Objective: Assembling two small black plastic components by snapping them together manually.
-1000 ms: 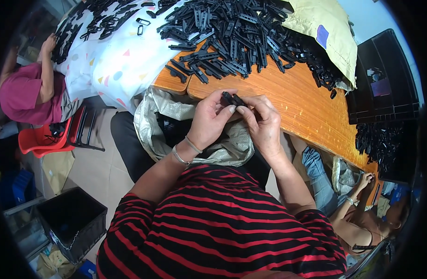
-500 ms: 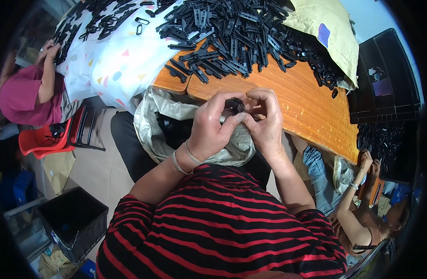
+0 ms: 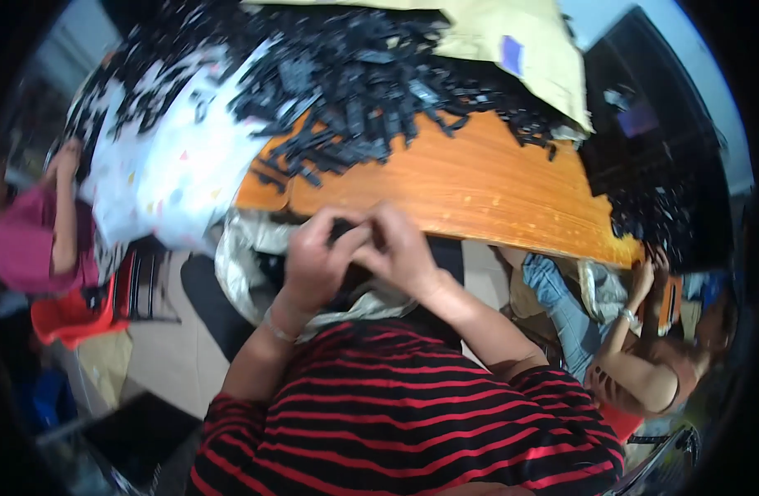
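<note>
My left hand (image 3: pixel 315 258) is closed on a small black plastic part (image 3: pixel 343 226), mostly hidden by the fingers and blurred. Against it, my right hand (image 3: pixel 403 255) has its fingers bent and pressed together at the same part. Both hands are just short of the table's near edge, above an open pale woven sack (image 3: pixel 231 269) on my lap with dark contents. Beyond them, a heap of long black plastic pieces (image 3: pixel 355 103) covers the far side of the orange wooden table (image 3: pixel 470 182).
A yellowish paper sack (image 3: pixel 553 66) lies at the table's far right, black parts at its mouth. On the left, a person in a maroon top (image 3: pixel 40 240) works beside a patterned white cloth (image 3: pixel 169 178). Another person's hands (image 3: pixel 644 277) are at the right. A black crate (image 3: pixel 140 438) stands lower left.
The view has shifted, so the table and heap appear lower and further left. My hands remain together around the black part, with the right fingers now reaching further over toward the left hand.
</note>
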Demonstrator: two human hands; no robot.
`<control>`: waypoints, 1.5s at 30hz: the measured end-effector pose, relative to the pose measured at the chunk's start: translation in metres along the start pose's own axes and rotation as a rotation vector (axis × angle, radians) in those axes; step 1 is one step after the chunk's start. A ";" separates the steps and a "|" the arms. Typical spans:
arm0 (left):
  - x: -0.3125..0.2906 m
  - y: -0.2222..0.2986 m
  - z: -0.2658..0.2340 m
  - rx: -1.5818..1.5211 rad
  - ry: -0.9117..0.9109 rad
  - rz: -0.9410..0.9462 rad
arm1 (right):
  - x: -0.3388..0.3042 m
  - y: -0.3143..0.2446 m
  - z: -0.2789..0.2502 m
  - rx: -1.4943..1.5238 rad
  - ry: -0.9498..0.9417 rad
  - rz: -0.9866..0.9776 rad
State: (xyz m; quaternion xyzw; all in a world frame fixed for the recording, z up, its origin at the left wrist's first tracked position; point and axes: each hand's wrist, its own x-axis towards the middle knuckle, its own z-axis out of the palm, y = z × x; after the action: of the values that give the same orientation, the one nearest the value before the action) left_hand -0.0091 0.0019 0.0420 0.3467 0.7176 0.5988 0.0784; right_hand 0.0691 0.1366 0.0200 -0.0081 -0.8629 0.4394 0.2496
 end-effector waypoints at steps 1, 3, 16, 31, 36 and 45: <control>-0.003 -0.005 -0.009 -0.069 -0.078 -0.085 | -0.002 -0.005 0.004 0.061 -0.027 0.027; -0.013 -0.016 -0.018 -0.010 -0.138 -0.184 | -0.009 -0.006 -0.004 0.098 -0.311 0.172; 0.144 -0.009 0.096 0.385 -0.318 0.539 | 0.042 0.191 -0.234 -0.969 0.439 0.183; 0.334 -0.021 0.288 0.688 -0.559 0.228 | 0.093 0.363 -0.359 -1.616 0.095 0.011; 0.344 -0.066 0.240 0.726 -0.414 0.555 | 0.153 0.259 -0.228 -1.097 0.483 0.029; 0.305 -0.043 0.208 0.636 -0.585 0.611 | 0.116 0.222 -0.227 -0.842 0.248 0.014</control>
State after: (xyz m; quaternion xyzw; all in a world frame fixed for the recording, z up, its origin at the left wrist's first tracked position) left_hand -0.1444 0.3478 0.0388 0.6993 0.6783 0.2252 -0.0118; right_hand 0.0214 0.4709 0.0108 -0.1676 -0.9302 0.0468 0.3232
